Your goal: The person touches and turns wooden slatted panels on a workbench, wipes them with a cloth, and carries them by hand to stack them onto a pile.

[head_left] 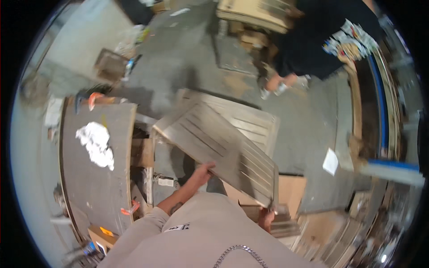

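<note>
A flat greyish-brown wooden panel [192,127] with parallel grooves slants across the middle in front of my body, blurred by motion. My left hand [204,173] is closed on its near long edge. At the panel's near right corner, my right hand [267,217] is closed on it, its fingers partly hidden. Behind and partly covered by this panel is a second, paler grooved panel [261,120]. What the second panel rests on is hidden.
A grey-topped workbench [100,192] on the left bears a crumpled white cloth [95,144] and an orange clamp [130,208]. Another person in black clothes [308,40] stands at the far right, near a stack of pale boards [250,12]. Wooden boards [319,232] lie at the near right.
</note>
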A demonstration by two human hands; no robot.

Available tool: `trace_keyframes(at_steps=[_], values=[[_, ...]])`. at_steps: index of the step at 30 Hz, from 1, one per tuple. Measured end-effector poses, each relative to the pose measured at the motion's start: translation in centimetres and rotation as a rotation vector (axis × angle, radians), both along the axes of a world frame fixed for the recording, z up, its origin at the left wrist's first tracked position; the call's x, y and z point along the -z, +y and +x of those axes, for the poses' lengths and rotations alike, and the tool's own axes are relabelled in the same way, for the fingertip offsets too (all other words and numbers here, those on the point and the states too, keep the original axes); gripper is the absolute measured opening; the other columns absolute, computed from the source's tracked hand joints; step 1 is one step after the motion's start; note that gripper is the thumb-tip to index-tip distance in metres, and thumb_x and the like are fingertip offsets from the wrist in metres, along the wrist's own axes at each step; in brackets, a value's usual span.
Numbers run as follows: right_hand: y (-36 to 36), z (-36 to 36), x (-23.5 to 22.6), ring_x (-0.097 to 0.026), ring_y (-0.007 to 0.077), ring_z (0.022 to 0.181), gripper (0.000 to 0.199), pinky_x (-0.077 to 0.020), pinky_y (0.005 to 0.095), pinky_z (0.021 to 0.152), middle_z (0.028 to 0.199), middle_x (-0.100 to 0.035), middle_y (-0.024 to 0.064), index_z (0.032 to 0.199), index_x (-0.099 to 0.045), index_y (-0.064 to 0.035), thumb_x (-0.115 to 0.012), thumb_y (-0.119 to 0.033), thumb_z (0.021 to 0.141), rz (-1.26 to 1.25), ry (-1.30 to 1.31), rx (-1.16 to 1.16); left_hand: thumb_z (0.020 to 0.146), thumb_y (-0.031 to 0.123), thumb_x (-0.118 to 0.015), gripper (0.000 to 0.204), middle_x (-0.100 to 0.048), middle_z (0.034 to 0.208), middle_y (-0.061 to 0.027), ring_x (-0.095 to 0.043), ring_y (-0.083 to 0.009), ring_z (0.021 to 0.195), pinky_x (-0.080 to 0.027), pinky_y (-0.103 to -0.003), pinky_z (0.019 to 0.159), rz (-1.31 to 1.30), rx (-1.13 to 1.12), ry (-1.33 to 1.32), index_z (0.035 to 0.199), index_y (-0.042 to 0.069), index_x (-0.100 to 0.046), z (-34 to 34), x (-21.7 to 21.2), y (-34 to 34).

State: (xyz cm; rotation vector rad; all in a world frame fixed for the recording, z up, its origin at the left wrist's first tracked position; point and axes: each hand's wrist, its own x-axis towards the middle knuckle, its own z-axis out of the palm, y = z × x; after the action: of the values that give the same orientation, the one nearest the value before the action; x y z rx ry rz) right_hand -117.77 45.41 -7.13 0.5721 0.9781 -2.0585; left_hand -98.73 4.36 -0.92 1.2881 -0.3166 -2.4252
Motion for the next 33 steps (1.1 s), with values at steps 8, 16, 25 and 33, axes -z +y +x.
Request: trace_keyframes(at_steps=[8,16,25,33], values=[[-8.1,-4.1,-8.9,-0.052,0.0319,0.111,0.064,-0.0468,0.0402,0.088,0.127,-0.053,0.0178,0.126,-0.047,0.0049,-0.06,-0.042,0.086,0.346,0.304,-0.149,0.084,0.02,-0.068,0.047,-0.058,0.118,-0.0053,-0.054,-0.0169,0.105,-0.043,-0.033,0.092,-0.116,-0.147,0.046,0.124,0.001,-0.053,7.8,-10.2,0.1],[-28.1,-2.8,-11.2,-0.055,0.0316,0.105,0.064,-0.0474,0.04,0.087,0.122,-0.055,0.0191,0.125,-0.048,0.0072,-0.063,-0.04,0.084,0.231,0.456,-0.901,0.081,0.012,-0.071,0.045,-0.059,0.121,-0.008,-0.055,-0.0202,0.113,-0.045,-0.033,0.098,-0.549,-0.442,0.111,0.122,0.002,-0.055,26.3,-9.3,5.4],[-40.8,22.0,-19.2,-0.061,0.0299,0.089,0.066,-0.0487,0.0398,0.082,0.107,-0.06,0.0204,0.119,-0.052,0.0125,-0.07,-0.037,0.08,0.081,0.796,-1.284,0.086,0.018,-0.063,0.039,-0.06,0.117,-0.0119,-0.058,-0.0259,0.108,-0.046,-0.042,0.096,-0.262,-1.107,0.141,0.119,0.0,-0.055,51.8,-10.8,10.8],[-40.9,45.0,-20.5,-0.058,0.0277,0.1,0.059,-0.0453,0.0402,0.091,0.117,-0.059,0.0149,0.125,-0.05,0.0067,-0.067,-0.032,0.084,-0.007,0.896,-1.244,0.087,0.028,-0.063,0.051,-0.057,0.121,-0.0164,-0.058,-0.0294,0.109,-0.048,-0.044,0.092,-0.32,-1.403,0.229,0.125,-0.003,-0.05,65.4,-5.0,6.4]])
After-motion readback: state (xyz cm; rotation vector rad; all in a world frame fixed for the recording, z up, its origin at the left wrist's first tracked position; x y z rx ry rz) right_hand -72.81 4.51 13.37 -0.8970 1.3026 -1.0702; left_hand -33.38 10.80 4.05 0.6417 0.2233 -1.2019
